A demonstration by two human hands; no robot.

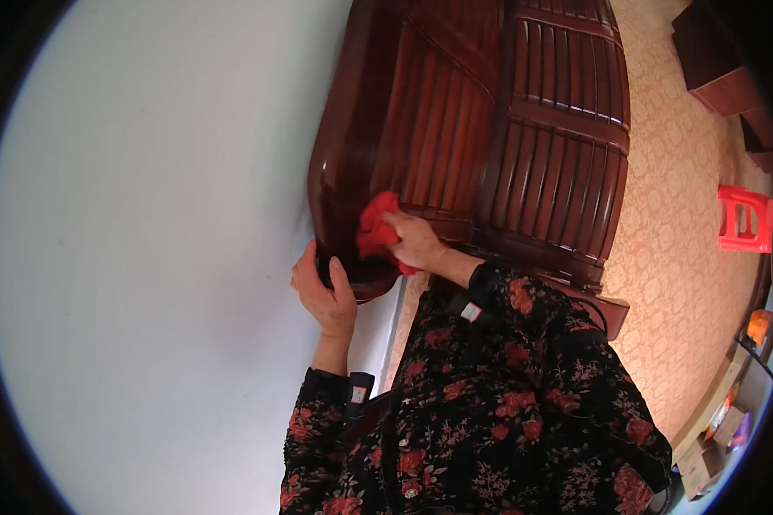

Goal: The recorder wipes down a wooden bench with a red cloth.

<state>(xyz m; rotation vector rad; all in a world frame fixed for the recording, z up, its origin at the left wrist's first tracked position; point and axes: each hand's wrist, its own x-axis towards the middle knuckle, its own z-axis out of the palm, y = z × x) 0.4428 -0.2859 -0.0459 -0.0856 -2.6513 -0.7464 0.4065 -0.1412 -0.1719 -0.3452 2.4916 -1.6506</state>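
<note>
A dark red-brown wooden slatted bench (425, 129) stretches away before me, with a thick rounded top rail on its back (348, 148). My right hand (419, 243) grips a bunched red cloth (377, 225), which lies against the near end of that rail. The fingers of my left hand (325, 293) curl around the rail's rounded corner on the wall side, with the thumb over its near edge. Part of the cloth hangs below my right hand. The slatted seat (547, 180) lies to the right of the backrest.
A pale wall (154, 225) rises close along the left. On the patterned tan floor (670, 257) to the right stands a red plastic stool (747, 220). Dark wooden furniture (715, 58) is at the upper right. Cardboard boxes (699, 467) sit at the lower right.
</note>
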